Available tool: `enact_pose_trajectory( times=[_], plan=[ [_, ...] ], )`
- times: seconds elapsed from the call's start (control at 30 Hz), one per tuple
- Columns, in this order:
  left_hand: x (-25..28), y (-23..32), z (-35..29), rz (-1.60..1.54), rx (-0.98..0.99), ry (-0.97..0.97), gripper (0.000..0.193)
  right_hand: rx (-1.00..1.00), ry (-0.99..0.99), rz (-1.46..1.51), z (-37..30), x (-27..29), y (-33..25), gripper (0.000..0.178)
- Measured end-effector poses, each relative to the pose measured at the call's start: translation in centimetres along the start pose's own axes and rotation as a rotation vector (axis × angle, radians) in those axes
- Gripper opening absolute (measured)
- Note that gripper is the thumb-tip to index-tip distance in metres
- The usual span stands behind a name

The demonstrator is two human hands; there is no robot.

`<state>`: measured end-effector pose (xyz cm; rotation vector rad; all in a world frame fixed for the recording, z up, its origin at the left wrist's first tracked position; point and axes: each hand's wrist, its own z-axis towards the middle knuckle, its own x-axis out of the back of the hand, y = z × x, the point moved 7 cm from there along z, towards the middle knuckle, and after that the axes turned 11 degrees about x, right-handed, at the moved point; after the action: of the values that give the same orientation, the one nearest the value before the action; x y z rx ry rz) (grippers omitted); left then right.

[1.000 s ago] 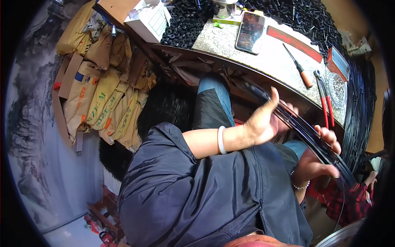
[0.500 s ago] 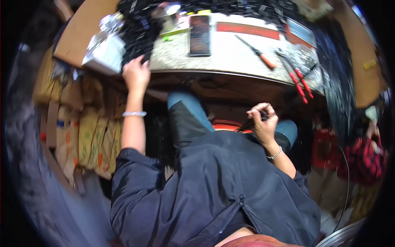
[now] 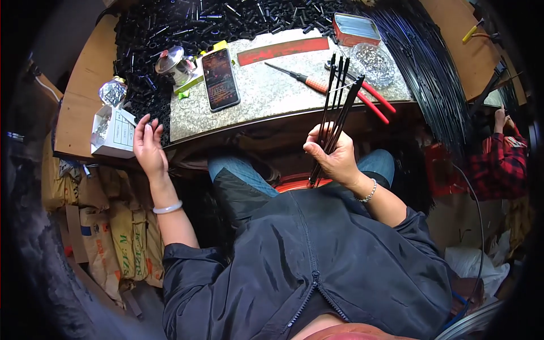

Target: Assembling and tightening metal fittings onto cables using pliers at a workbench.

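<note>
My right hand (image 3: 334, 156) is closed round a bundle of thin black rods (image 3: 343, 93), held upright over my lap in front of the table edge. A pale strip crosses the rods near their upper ends. Beside an open white box (image 3: 120, 131), my left hand (image 3: 149, 148) is raised palm up at the table's edge. Its fingers are loosely bent and apart, with nothing visible in them. Many short black tubular pieces (image 3: 147, 68) are heaped on the table just beyond that box.
A phone (image 3: 220, 79) lies on the pale board (image 3: 187, 122). An orange-handled screwdriver (image 3: 300, 78), red-handled pliers (image 3: 374, 102), a glass dish (image 3: 372, 63) and a red tin (image 3: 356, 28) lie rightward. Long black rods (image 3: 430, 73) overhang the right edge. A co-worker's checked sleeve (image 3: 496, 167) shows beyond.
My right hand has risen with the black rods, which now stand plainly in view. The left hand has turned palm up and drawn back toward the white box. The whole view has shifted.
</note>
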<state>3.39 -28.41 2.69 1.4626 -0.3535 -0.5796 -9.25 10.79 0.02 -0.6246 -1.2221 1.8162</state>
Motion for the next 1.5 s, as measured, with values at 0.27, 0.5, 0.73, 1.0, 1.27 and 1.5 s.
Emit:
enact_pose_trajectory(
  times=[0.27,0.5,0.73,1.0,1.27,1.5],
  plan=[
    [-20.4,6.9,-13.5,-0.023,0.033,-0.841,0.02,0.089,-0.092,0.115,2.2,-0.8,-4.6,0.029],
    [-24.9,10.1,-17.0,0.292,-0.445,-0.657,0.021,0.188,-0.095,-0.01,2.6,0.3,-6.7,0.046],
    [-25.2,10.3,-18.0,0.331,-0.528,-0.722,0.02,0.271,-0.17,-0.094,2.2,0.7,-8.4,0.046],
    [-25.2,9.6,-18.9,0.33,-0.584,-0.729,0.016,0.155,-0.213,0.351,2.2,-0.1,-8.2,0.076],
    [-25.4,8.5,-19.3,0.177,-0.512,-0.804,0.009,0.206,-0.242,0.311,3.7,1.1,-9.9,0.079],
    [-25.8,6.4,-20.0,0.227,-0.38,-0.939,0.02,0.168,-0.355,0.322,5.5,1.2,-12.2,0.08]
  ],
)
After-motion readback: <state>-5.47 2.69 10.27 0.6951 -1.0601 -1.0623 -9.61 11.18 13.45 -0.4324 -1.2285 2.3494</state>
